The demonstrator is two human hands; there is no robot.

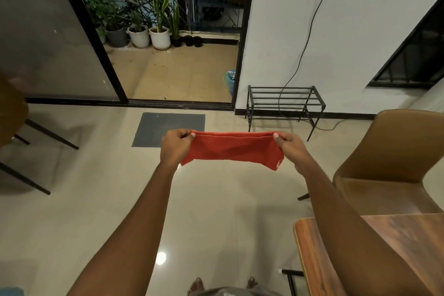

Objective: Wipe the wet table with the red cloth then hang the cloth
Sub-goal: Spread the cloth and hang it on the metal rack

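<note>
Hands are doing all the work here: the left hand (176,145) and the right hand (289,146) are each pinching a top corner of the folded red fabric cloth (231,149), fingers (183,133) curled tight on it, stretching it flat and level in the air over the glossy beige tiled floor (216,199). It is hanging well apart from the brown wooden worktop (317,259), whose rounded corner is showing at lower right. Whether that surface is dry I cannot tell, but this reads as the hanging step. The black metal slatted rack (300,104) against the white wall ahead looks the likely perch, though that is my guess. Doing it well means holding the top edge taut, carrying it over one bar, lowering until equal halves are draping each side, then releasing both corners together so nothing is sliding off.
</note>
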